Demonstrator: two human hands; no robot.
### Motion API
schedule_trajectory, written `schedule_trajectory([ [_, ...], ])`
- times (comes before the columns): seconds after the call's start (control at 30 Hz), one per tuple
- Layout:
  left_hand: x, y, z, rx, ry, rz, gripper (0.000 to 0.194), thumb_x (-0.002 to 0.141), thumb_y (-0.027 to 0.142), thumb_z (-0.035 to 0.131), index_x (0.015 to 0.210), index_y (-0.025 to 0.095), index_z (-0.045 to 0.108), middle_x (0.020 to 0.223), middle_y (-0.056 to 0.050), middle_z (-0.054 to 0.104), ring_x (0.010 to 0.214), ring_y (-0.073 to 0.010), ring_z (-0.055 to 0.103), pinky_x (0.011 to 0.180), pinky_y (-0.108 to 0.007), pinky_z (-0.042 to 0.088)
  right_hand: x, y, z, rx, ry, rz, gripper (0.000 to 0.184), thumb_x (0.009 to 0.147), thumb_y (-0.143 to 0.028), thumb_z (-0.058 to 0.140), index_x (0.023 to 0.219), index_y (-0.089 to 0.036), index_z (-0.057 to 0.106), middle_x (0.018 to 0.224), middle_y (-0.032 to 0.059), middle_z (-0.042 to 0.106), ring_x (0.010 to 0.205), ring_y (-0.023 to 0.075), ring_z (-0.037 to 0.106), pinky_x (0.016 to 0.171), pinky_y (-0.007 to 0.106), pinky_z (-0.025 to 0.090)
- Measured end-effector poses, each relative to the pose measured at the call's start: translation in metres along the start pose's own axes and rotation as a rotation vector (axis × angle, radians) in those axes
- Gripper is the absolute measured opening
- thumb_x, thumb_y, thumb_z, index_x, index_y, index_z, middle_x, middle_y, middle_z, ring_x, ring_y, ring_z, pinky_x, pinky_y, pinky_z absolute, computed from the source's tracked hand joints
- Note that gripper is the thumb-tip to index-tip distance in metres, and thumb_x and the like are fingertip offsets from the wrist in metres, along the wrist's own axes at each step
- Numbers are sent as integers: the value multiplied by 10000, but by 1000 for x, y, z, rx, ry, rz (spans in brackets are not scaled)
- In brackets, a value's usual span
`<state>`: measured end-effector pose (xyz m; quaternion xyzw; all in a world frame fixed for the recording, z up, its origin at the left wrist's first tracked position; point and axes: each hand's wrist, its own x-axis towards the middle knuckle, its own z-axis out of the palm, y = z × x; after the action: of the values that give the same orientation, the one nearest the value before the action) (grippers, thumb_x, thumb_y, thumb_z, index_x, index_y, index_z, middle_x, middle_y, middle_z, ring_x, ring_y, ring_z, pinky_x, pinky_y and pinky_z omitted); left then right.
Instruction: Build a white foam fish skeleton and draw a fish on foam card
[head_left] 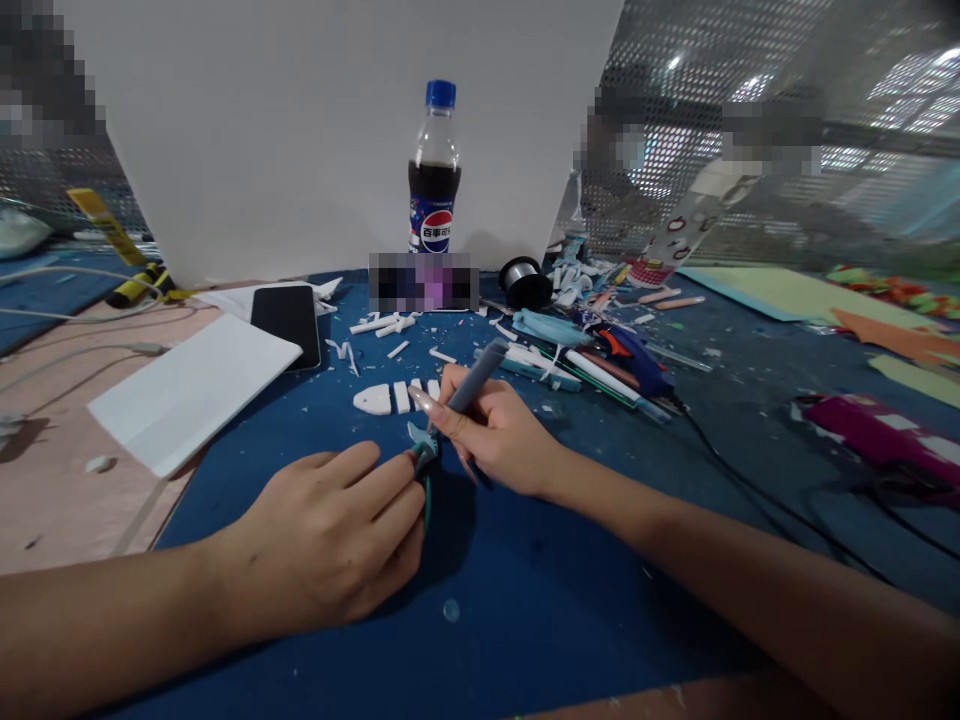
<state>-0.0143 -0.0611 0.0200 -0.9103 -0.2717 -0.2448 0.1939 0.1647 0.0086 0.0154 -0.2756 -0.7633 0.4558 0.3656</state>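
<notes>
My left hand [337, 525] is closed, its thumb and fingers pinching a small pale-blue piece with a curved, tail-like end [424, 441]. Something teal shows below it at the fingers, partly hidden, so I cannot make out its kind. Between the fingers of my right hand [499, 430] is a grey marker pen [478, 375], tilted with its lower end down at the pale-blue piece. Just beyond my hands, a white fish-shaped head piece [373, 400] lies on the blue mat [525, 620] beside white segments [403, 397], partly covered by my right hand.
A cola bottle [435, 190] stands at the back before a white board [300, 120]. Right of centre lie a wire spool [525, 284], white scraps, pens and a corded blue tool [637, 360]. A phone [286, 325] and white paper [199, 390] lie left; a magenta tool [862, 430] lies right.
</notes>
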Motion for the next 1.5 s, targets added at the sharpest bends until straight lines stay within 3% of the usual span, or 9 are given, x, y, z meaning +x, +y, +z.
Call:
schedule_trajectory([
  [0.13,0,0,-1,11,-8,4,226,863,171,464,697,141,615,671,-66,653,560,-181,598,427,-280,504,-1,1,0,21,-24,13,308,903,-318,513,650,-199,385,479,-88,385,380,63,400,449,219,345],
  [0.57,0,0,-1,-5,11,-4,231,850,155,472,683,131,630,745,-97,692,558,-223,616,362,-314,482,-1,-2,0,-27,-46,34,310,912,-303,501,647,-203,374,444,-96,395,374,62,388,456,223,335],
  [1.1,-2,0,0,18,-12,-1,228,860,170,472,669,151,596,635,-49,628,554,-164,583,458,-271,504,-2,-4,0,11,-14,28,288,904,-294,501,653,-198,398,461,-86,400,395,66,387,448,225,324],
  [1.5,-1,0,-1,3,-3,-3,230,851,161,477,685,130,632,698,-82,672,567,-206,617,420,-311,519,-3,-5,0,19,-52,61,304,904,-332,512,664,-206,373,472,-86,372,414,73,377,441,221,308],
])
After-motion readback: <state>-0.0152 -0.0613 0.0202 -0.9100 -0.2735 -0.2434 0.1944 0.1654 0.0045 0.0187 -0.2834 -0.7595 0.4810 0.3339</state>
